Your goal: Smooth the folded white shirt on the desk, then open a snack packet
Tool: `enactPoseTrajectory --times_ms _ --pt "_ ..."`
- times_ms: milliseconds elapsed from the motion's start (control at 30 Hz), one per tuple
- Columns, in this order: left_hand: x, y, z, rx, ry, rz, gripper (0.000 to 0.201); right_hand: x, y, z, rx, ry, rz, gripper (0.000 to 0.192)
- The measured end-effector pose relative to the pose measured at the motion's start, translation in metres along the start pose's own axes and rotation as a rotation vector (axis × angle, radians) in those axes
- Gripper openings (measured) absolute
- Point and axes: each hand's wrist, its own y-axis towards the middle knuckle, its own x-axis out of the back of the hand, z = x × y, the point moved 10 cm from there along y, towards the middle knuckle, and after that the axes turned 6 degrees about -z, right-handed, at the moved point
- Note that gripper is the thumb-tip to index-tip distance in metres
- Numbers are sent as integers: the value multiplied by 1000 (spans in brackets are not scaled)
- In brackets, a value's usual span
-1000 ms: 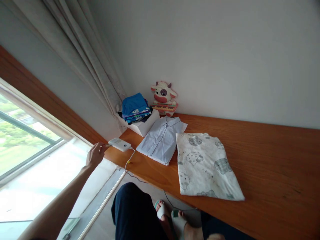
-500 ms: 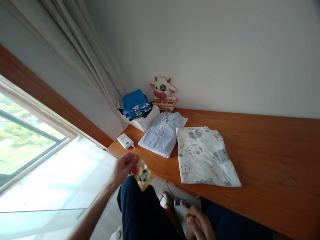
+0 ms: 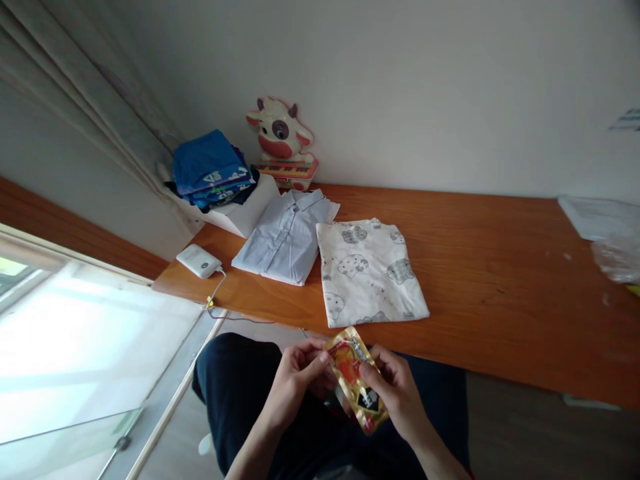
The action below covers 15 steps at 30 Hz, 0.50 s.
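A gold foil packet with red and black print is held over my lap, just off the table's front edge. My left hand pinches its upper left corner between thumb and fingers. On its right side, my right hand grips it with the thumb across the front. Behind the packet, a folded white cloth with grey animal prints lies at the table's front edge. Left of that cloth is a folded light-blue collared shirt.
The wooden table runs along the wall. On its left are a white power bank with a cable, a white box bearing folded blue clothes, and a cow-shaped toy keyboard. Clear plastic lies far right.
My left hand has brought the packet from the left to the front of my body. My right hand has risen from my lap and taken hold of it. The view has turned right.
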Motion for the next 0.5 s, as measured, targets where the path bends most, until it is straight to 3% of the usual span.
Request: enactPoseTrajectory --times_ms 100,233,367,500 --pt "1 -8 3 -31 -22 -41 30 -1 -6 2 -12 40 -5 43" --pt "8 -10 -5 -83 28 -149 32 -5 -6 11 16 -1 16 39" --pt "3 -7 -7 -71 125 -131 36 -11 0 20 57 -52 118 34" --pt "-8 -7 -4 -38 172 -83 38 -6 9 19 66 -67 109 32"
